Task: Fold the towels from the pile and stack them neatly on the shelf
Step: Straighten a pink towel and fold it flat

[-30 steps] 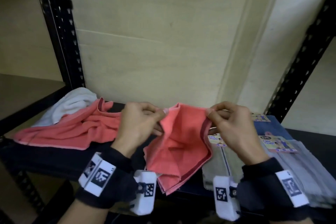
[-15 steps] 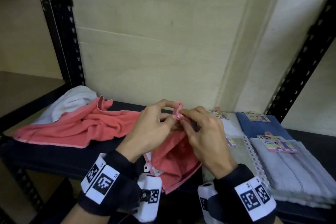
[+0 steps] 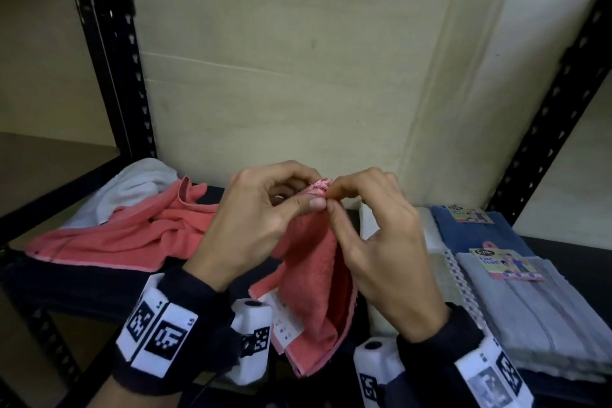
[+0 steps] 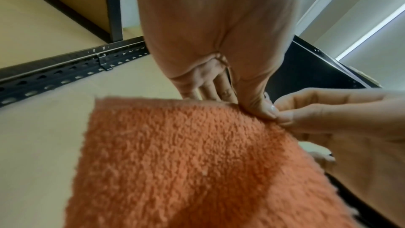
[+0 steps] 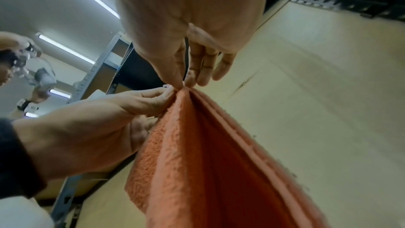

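held towel: small coral-pink terry towel, doubled over, hangs in the air in front of the shelf edge, betw. both hands; top corners gathered at one point, rest drooping down w/ a white care label showing on its lower left side. in the l wrist view its nubby face fills the lower frame; in the r wrist view its layered edges fan down from the pinch.
left hand: left hand clamped on the towel's top corner, thumb pressed against curled fingers; thumb tip touches the other hand's fingertips.
right hand: right hand pinches the same bunched corner betw. thumb and forefinger, other fingers curled loosely behind; seen from below w/ fingertips meeting at the towel's peak.
hands: together, touching at the corner.
pile: crumpled coral-pink towel lies spread on the left of the black metal shelf board, partly over a white towel at the back left by the upright.
stack: folded towels on the right of the shelf, grey folded towel in front w/ a "face towel" card tag, blue folded towel behind it, pale folded ones just left, partly hidden by the r hand.
backdrop: pale plywood back panel w/ a dark knot; black perforated uprights either side.
other: 2nd person's arm visible far left in r wrist view, blurred.
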